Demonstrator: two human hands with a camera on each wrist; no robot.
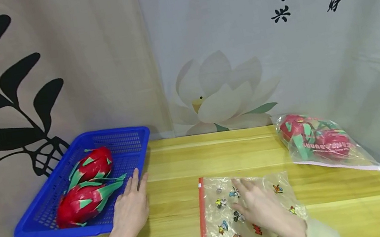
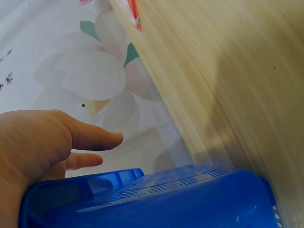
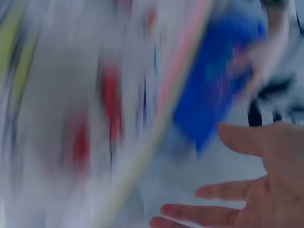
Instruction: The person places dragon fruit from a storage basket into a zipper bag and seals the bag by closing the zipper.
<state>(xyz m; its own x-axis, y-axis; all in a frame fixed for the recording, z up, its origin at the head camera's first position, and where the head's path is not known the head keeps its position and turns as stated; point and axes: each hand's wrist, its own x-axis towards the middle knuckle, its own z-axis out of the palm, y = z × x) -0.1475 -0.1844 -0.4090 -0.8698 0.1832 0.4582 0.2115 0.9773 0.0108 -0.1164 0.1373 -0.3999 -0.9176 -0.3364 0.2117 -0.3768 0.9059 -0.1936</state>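
Note:
A blue plastic basket [image 1: 140,137] holds two red dragon fruits with green scales, one [image 1: 96,162] farther back and one [image 1: 80,206] in front. My left hand [image 1: 131,208] is at the basket's right side, fingers extended along the rim; in the left wrist view its thumb stands off the basket wall [image 2: 190,204]. A clear zip bag [image 1: 229,216] with cartoon prints and a red strip lies flat on the table. Over it is my right hand [image 1: 259,207], fingers spread and holding nothing; whether it touches the bag cannot be told. The right wrist view is blurred, with spread fingers visible.
At the back right, a clear bag [image 1: 351,158] with a pale zip edge holds dragon fruits [image 1: 332,144] and sits by the table's edge. The wooden table [image 1: 182,161] meets a printed curtain [image 1: 105,65] behind it.

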